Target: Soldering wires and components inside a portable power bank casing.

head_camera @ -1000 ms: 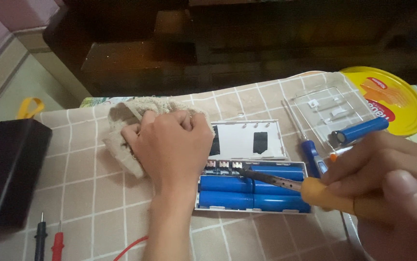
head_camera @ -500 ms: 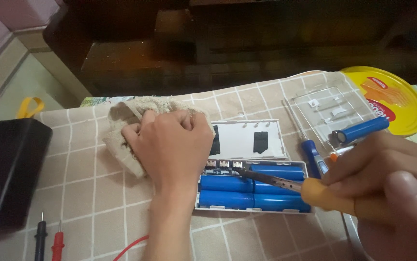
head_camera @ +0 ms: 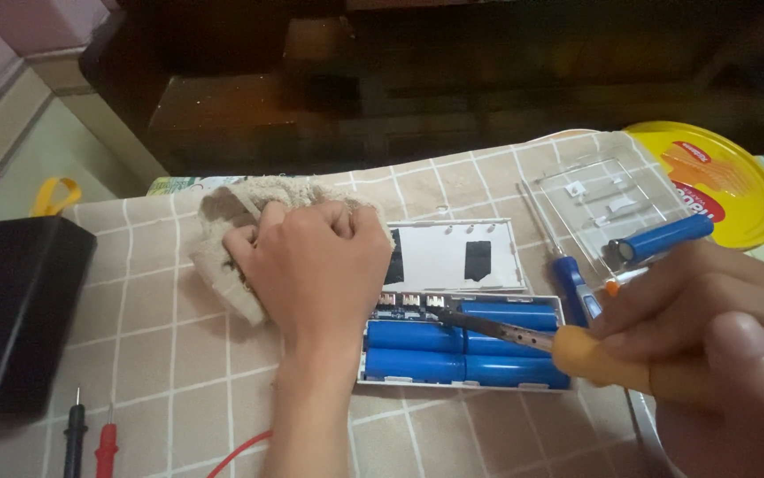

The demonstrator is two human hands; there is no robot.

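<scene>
Landmark: battery case (head_camera: 462, 350), white, open, blue cells inside.
Probes (head_camera: 88, 438): far left of case, red lead near wrist, snag risk.
Left hand (head_camera: 316, 265): left of case, closed on beige cloth (head_camera: 223, 235); could slip.
Soldering iron (head_camera: 524, 341): tip over cells; short or overheating risk.
Right hand (head_camera: 709, 336): right of case, wrapped around iron handle.

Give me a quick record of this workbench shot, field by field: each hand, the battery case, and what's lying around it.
left hand: left hand fist down on the beige crumpled cloth
right hand: right hand grips the yellow-handled soldering iron, tip at the case's circuit strip
case: open white plastic case holding blue cylindrical cells
case lid: white flat lid behind the case
right side: loose blue cell on a clear plastic tray; yellow round lid
left side: black box; black and red probes
surface: checked tablecloth
</scene>
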